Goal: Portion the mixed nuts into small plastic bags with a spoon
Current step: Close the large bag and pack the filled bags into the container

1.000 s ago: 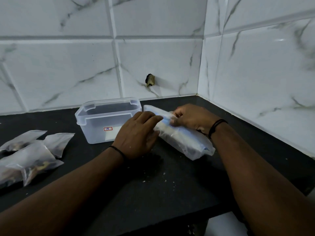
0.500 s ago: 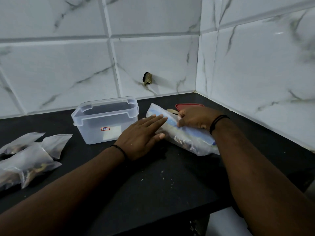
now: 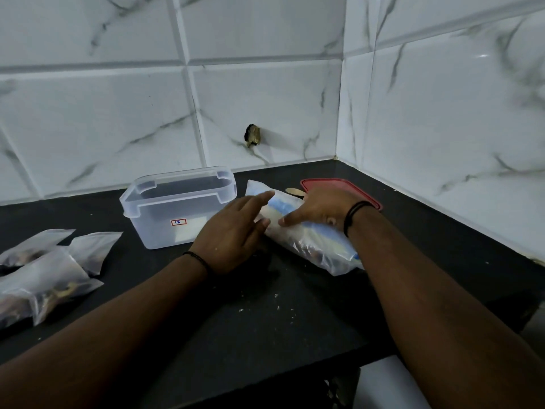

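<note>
Hands meet over one long plastic bag [image 3: 306, 240] lying slantwise on the dark surface [image 3: 265, 320]. As for the grip, neither hand holds the bag closed in its fingers. The left hand [image 3: 233, 234] lies flat with fingers straight, the fingertips reaching the bag's near upper part beside a blue strip that runs along it. The right hand [image 3: 321, 211] lies over the top of the bag from the far side, fingers spread and relaxed, the thumb stretched out along the plastic toward the left hand; the two thumbs are close together but apart. A dark band circles each wrist.

The bag shows pale and dark pieces through its lower end, which I take for mixed nuts, though the dim light blurs them. Just behind the right hand a pale wooden spoon [image 3: 293, 191] peeps out, lying next to a red lid [image 3: 333, 184] that rests flat near the corner of the tiled wall [image 3: 265, 93].

Left of the hands stands a clear plastic container [image 3: 177, 208] with a small red-edged label on its front wall, near the left hand. Well apart, at the left edge of the surface, several small filled bags [image 3: 50, 276] lie overlapping. Pale crumbs dot the surface between the forearms.
</note>
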Demonstrator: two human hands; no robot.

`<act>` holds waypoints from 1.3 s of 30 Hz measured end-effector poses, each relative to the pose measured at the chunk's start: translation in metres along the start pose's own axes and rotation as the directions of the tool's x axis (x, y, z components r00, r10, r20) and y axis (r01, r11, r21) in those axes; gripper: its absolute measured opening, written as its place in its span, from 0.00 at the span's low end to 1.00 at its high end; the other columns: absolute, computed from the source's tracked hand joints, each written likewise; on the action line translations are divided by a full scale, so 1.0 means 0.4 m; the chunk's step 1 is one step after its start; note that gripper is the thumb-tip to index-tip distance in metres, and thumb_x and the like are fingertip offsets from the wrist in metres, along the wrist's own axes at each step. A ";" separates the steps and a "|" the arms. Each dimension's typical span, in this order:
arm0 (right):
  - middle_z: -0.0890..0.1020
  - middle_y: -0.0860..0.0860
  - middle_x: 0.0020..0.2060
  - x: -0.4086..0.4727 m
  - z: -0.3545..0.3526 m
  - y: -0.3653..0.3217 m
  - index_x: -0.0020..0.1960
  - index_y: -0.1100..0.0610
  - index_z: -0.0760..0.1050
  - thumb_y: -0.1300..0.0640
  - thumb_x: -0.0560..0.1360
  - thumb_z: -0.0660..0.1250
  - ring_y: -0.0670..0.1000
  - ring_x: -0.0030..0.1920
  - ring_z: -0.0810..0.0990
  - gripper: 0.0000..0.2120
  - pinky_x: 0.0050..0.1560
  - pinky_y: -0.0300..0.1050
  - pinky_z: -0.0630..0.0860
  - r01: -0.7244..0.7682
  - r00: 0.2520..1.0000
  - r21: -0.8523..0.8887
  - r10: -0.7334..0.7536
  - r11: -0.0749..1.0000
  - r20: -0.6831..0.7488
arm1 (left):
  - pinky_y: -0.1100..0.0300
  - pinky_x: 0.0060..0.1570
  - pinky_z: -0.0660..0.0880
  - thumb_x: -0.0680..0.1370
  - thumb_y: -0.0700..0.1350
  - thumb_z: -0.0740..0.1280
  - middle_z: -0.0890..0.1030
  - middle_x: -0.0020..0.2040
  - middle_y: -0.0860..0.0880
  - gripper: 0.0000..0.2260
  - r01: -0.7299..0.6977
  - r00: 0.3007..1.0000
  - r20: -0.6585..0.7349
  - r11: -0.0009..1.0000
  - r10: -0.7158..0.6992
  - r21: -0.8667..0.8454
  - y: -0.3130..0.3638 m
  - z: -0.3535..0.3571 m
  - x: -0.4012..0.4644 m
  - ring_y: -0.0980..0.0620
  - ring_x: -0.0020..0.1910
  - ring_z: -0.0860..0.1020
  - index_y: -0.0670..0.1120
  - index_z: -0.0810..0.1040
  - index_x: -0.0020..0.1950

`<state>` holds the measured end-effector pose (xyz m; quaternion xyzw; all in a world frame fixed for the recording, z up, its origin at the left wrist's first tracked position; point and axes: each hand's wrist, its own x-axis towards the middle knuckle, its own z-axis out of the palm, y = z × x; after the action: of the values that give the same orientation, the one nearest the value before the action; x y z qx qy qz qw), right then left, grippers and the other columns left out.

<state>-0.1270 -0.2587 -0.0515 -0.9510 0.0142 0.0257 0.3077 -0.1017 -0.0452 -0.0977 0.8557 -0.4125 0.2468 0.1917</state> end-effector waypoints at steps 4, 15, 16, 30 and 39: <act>0.83 0.46 0.40 0.011 -0.007 0.020 0.48 0.54 0.80 0.46 0.65 0.79 0.48 0.41 0.82 0.17 0.43 0.45 0.80 -0.035 0.998 0.209 0.044 0.977 -0.041 | 0.57 0.52 0.72 0.78 0.55 0.59 0.78 0.57 0.47 0.22 -0.065 0.984 -0.166 0.997 0.069 0.031 0.000 -0.017 -0.004 0.49 0.54 0.76 0.47 0.71 0.69; 0.85 0.59 0.47 -0.059 -0.112 -0.142 0.54 0.59 0.81 0.39 0.60 0.79 0.59 0.46 0.83 0.31 0.58 0.59 0.77 0.233 0.969 0.184 -0.244 0.955 0.036 | 0.50 0.38 0.81 0.70 0.65 0.71 0.80 0.41 0.46 0.25 0.329 0.695 -0.270 0.628 -0.666 -0.705 0.007 -0.141 0.024 0.48 0.40 0.82 0.48 0.73 0.54; 0.86 0.57 0.47 -0.065 -0.121 -0.179 0.54 0.57 0.81 0.41 0.62 0.78 0.58 0.46 0.84 0.27 0.57 0.57 0.79 0.265 0.957 0.166 -0.280 0.950 0.072 | 0.51 0.38 0.82 0.68 0.65 0.72 0.80 0.43 0.45 0.28 0.336 0.697 -0.191 0.550 -0.691 -0.765 0.004 -0.162 0.025 0.47 0.41 0.82 0.46 0.72 0.56; 0.84 0.59 0.41 0.066 -0.068 -0.334 0.51 0.65 0.80 0.57 0.66 0.77 0.52 0.36 0.82 0.17 0.38 0.43 0.81 0.047 0.913 0.220 -0.131 0.974 0.386 | 0.39 0.47 0.79 0.70 0.33 0.73 0.82 0.51 0.36 0.13 0.106 0.529 0.151 -0.111 -0.835 -0.988 -0.174 -0.290 -0.014 0.37 0.44 0.82 0.37 0.78 0.54; 0.81 0.59 0.45 0.154 -0.047 -0.318 0.44 0.58 0.74 0.66 0.62 0.80 0.57 0.46 0.82 0.18 0.53 0.58 0.81 0.012 1.000 0.555 -0.009 0.832 -0.009 | 0.59 0.43 0.74 0.71 0.46 0.74 0.77 0.47 0.53 0.19 0.529 0.412 -0.507 0.652 -0.757 -0.544 -0.205 -0.297 -0.022 0.49 0.43 0.76 0.52 0.72 0.58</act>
<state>-0.0594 -0.1672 0.0346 -0.8212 0.0167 0.0160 0.5702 -0.0722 0.0714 -0.0175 0.7455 0.0269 0.3901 0.5397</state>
